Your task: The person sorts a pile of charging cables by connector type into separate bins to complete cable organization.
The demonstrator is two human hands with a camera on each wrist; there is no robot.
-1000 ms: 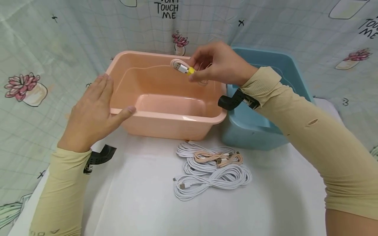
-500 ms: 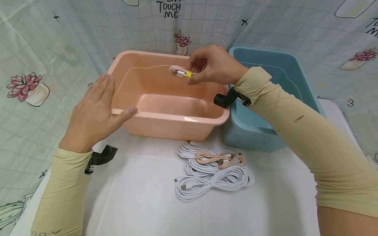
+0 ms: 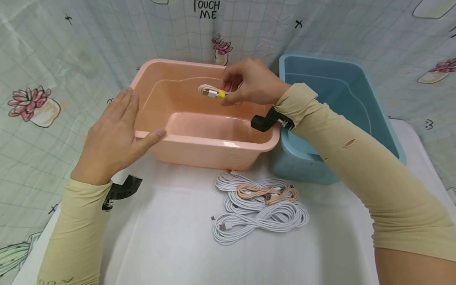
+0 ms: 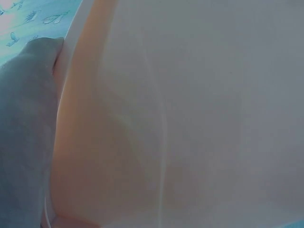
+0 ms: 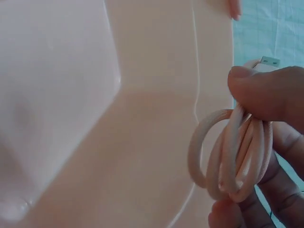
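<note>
My right hand [image 3: 254, 82] pinches a coiled peach USB cable [image 5: 232, 152] between thumb and fingers. A yellow tie [image 3: 221, 94] wraps the coil beside its white plug. Hand and cable hang over the inside of the peach plastic tub [image 3: 203, 149], near its back right. My left hand [image 3: 110, 136] rests on that tub's left rim, fingers straight and thumb spread over the front corner. In the left wrist view, part of this hand shows against the tub's wall.
A blue plastic tub [image 3: 303, 170] stands right of the peach one, under my right forearm. In front, on a white tabletop [image 3: 171, 237], lie bundled white cables [image 3: 278, 215] and a smaller peach cable bundle [image 3: 249, 190]. A printed cloth [image 3: 171, 35] hangs behind.
My right hand, with the peach USB cable, has moved slightly left and lower over the tub. The left hand stays on the rim. The head view has shifted a little.
</note>
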